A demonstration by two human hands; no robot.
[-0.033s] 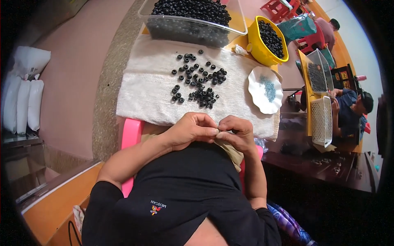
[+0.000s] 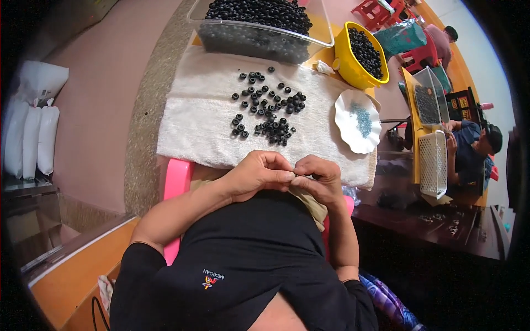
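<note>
My left hand and my right hand meet at the near edge of a white towel, in front of my lap. Thumb and forefinger of each are pinched together around one small dark piece; it is mostly hidden by the fingertips, so its kind cannot be made out. Just beyond my hands, several small black round pieces with holes lie loose on the towel, some bunched in a heap. To their right sits a white wavy-rimmed plate holding tiny bluish bits.
At the far end stands a clear plastic bin full of black pieces, beside a yellow basin of the same. Rightward, a person in a dark cap works near a white perforated basket. White sacks stand far left.
</note>
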